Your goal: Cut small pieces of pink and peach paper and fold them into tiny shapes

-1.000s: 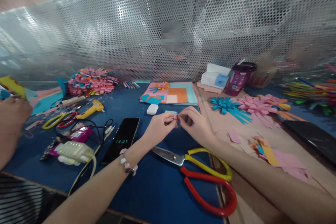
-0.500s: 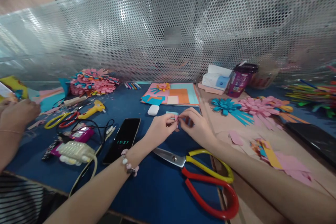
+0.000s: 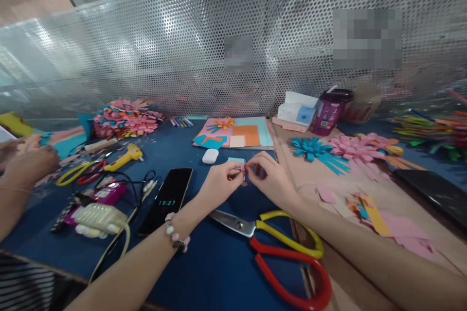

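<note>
My left hand (image 3: 218,184) is closed, pinching a small piece of pink paper (image 3: 242,167) between thumb and fingertips. From the other side, my right hand (image 3: 273,178) meets it with thumb and forefinger pinched at the paper's edge; its remaining fingers are curled. The paper's exact shape is mostly hidden by the fingertips. Just behind the hands lies a light blue paper piece (image 3: 236,160). Large scissors (image 3: 241,225) with one yellow and one red handle rest below my wrists, blades pointing left.
A phone (image 3: 166,201) and glue gun (image 3: 124,158) lie to the left, with cables and a power strip (image 3: 100,216). Coloured paper sheets (image 3: 255,124) are ahead. Paper flowers (image 3: 310,148) and a purple cup (image 3: 331,114) are right. A co-worker's hands (image 3: 31,160) hold paper at far left.
The view has shifted slightly. My hands keep their pinch on the pink paper with little movement. The co-worker's hands at the left have moved a little.
</note>
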`<state>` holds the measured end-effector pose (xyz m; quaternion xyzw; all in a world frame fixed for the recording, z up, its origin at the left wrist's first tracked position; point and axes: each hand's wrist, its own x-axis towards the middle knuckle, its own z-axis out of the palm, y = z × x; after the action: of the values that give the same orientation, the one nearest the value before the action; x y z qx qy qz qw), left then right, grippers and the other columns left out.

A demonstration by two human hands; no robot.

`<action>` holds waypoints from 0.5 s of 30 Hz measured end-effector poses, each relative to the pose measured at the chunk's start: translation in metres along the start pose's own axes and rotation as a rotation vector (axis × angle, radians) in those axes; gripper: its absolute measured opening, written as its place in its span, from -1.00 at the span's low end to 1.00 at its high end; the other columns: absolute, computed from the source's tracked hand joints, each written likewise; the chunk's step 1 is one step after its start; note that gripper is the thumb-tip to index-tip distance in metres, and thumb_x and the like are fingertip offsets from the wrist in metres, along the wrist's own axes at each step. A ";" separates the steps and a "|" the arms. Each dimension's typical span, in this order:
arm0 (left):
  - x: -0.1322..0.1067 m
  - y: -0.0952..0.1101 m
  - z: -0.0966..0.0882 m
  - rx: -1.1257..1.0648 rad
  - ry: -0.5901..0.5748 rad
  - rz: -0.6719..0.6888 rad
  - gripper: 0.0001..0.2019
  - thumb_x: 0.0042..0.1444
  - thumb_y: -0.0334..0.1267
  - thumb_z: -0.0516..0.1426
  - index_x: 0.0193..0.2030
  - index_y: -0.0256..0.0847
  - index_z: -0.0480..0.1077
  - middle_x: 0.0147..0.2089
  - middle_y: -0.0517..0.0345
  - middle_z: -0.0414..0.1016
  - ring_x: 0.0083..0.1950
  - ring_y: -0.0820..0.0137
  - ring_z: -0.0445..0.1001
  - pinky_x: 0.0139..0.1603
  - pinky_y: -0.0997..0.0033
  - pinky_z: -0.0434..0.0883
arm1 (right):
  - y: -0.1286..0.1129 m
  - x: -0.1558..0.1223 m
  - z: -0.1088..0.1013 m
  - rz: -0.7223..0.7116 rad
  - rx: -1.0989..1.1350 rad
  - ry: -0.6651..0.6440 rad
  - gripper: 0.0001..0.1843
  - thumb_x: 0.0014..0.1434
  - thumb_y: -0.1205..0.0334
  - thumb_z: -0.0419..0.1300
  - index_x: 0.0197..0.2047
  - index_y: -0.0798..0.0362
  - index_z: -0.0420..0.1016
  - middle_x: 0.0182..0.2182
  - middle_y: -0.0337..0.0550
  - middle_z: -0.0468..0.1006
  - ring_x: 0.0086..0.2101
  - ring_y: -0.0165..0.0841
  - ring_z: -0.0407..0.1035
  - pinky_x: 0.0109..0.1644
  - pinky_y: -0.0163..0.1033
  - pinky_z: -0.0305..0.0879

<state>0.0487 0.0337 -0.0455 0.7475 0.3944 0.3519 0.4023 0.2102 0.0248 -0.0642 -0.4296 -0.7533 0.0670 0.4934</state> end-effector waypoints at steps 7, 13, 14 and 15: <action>0.000 -0.001 0.000 -0.005 -0.015 -0.014 -0.74 0.10 -0.19 0.05 -0.12 -0.27 0.33 -0.32 0.04 0.54 -0.32 0.32 0.55 -0.46 0.47 0.47 | -0.002 0.002 -0.001 -0.020 0.016 -0.001 -0.93 0.11 0.38 0.09 -0.37 0.03 0.33 -0.37 -0.17 0.36 -0.42 -0.42 0.28 -0.40 -0.32 0.25; 0.001 -0.002 -0.002 0.028 -0.004 0.016 -0.73 0.12 -0.14 0.03 -0.14 -0.26 0.37 -0.30 0.04 0.54 -0.35 0.34 0.55 -0.47 0.49 0.45 | -0.001 0.002 0.000 0.002 0.021 -0.019 -0.94 0.10 0.38 0.10 -0.35 0.04 0.34 -0.39 -0.18 0.34 -0.48 -0.44 0.23 -0.44 -0.31 0.24; 0.001 -0.002 -0.002 0.040 -0.001 0.027 -0.72 0.13 -0.14 0.02 -0.14 -0.26 0.38 -0.28 0.03 0.54 -0.35 0.35 0.54 -0.47 0.49 0.45 | 0.000 0.002 0.000 0.009 0.025 -0.017 -0.95 0.10 0.37 0.10 -0.34 0.04 0.34 -0.39 -0.19 0.34 -0.49 -0.44 0.22 -0.44 -0.31 0.23; 0.002 -0.002 -0.003 0.053 0.002 0.038 -0.72 0.13 -0.15 0.01 -0.14 -0.26 0.39 -0.25 0.03 0.53 -0.35 0.35 0.54 -0.47 0.50 0.45 | 0.000 0.002 0.001 0.017 0.032 -0.010 -0.95 0.10 0.36 0.11 -0.34 0.04 0.34 -0.39 -0.19 0.34 -0.50 -0.45 0.22 -0.45 -0.32 0.24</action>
<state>0.0465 0.0370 -0.0460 0.7648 0.3898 0.3497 0.3753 0.2096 0.0269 -0.0633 -0.4277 -0.7510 0.0855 0.4957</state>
